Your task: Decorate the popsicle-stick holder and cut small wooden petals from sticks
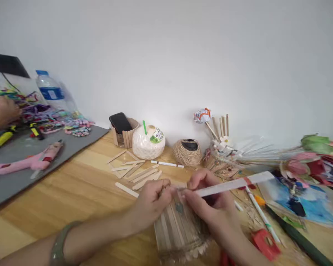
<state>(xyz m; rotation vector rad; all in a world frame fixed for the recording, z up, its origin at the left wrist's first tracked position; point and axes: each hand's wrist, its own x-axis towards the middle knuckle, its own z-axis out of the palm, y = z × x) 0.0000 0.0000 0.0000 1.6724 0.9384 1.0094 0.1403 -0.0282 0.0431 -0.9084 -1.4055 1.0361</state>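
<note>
one view only, from the wearer's head, looking forward and down across a wooden table toward a plain white wall. it sits close over the work: both hands, left and right, fill the lower middle, forearms entering from the bottom edge. the wall takes the whole upper half. a grey mat runs off the left edge, paper flowers off the right. near things are blurred, and the edges bend like a wide lens.
</note>
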